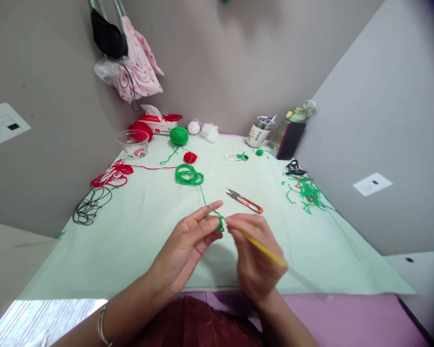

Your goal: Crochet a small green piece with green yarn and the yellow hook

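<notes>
My left hand (pixel 188 236) pinches a small green crochet piece (pixel 220 224) between thumb and fingers. A strand of green yarn (pixel 203 196) runs over its raised index finger from a loose green coil (pixel 189 175) farther back on the table. My right hand (pixel 257 248) is closed around a yellow-handled crochet hook (pixel 264 249), whose tip meets the green piece. The hook's tip itself is mostly hidden by the fingers. Beyond my hands lie orange thread snips (pixel 245 201).
Green yarn ball (pixel 179 136), small red ball (pixel 190 157) and tissue box (pixel 159 124) stand at the back left. A pen holder (pixel 259 132), a phone (pixel 291 140) and a bottle (pixel 297 113) stand back right. Green yarn scraps (pixel 311 193) lie at the right edge.
</notes>
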`<state>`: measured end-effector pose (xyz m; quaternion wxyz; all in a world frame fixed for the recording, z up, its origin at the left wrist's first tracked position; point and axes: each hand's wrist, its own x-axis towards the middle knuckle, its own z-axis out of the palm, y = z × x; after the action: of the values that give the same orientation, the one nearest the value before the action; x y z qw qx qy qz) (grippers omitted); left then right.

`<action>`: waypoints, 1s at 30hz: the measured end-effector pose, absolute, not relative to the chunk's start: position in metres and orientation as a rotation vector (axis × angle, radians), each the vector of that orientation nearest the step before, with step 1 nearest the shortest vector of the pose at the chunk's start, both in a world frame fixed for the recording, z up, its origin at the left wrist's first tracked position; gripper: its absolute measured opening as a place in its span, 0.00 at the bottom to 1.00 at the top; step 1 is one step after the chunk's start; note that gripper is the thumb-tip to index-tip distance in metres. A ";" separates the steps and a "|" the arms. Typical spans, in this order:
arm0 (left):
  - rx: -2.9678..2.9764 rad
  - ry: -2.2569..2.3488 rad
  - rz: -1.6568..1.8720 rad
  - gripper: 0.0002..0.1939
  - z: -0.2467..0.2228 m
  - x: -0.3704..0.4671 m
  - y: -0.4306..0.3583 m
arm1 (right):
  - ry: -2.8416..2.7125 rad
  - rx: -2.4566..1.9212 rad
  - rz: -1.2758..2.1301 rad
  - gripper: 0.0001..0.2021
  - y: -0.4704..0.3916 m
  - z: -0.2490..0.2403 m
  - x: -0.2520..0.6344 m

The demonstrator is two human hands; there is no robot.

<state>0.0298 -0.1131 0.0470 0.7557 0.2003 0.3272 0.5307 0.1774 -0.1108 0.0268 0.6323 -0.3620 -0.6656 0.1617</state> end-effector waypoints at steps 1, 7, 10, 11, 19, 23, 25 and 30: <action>0.414 0.711 1.148 0.22 0.046 0.028 -0.112 | -1.463 -0.844 0.442 0.13 -0.111 0.027 0.179; 0.620 0.787 1.209 0.18 0.046 0.027 -0.114 | -1.307 -0.763 0.850 0.08 -0.108 0.031 0.180; 0.667 0.782 1.201 0.20 0.047 0.030 -0.118 | -1.317 -0.756 0.862 0.09 -0.109 0.031 0.177; 0.674 0.780 1.197 0.21 0.047 0.030 -0.119 | -1.317 -0.750 0.871 0.09 -0.109 0.031 0.176; 0.725 0.840 1.241 0.22 0.047 0.025 -0.120 | -1.217 -0.743 0.966 0.08 -0.109 0.031 0.179; 0.759 0.841 1.217 0.20 0.048 0.023 -0.120 | -1.170 -0.698 1.059 0.10 -0.107 0.032 0.181; 0.772 0.846 1.205 0.18 0.048 0.022 -0.120 | -1.186 -0.684 1.068 0.11 -0.108 0.033 0.183; 0.810 0.859 1.210 0.17 0.048 0.020 -0.121 | -1.310 -0.698 0.940 0.11 -0.113 0.033 0.186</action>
<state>0.0196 -0.1205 0.0475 0.6635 0.3586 0.3802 0.5354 0.1864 -0.1129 0.0335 0.6384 -0.3059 -0.5738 0.4119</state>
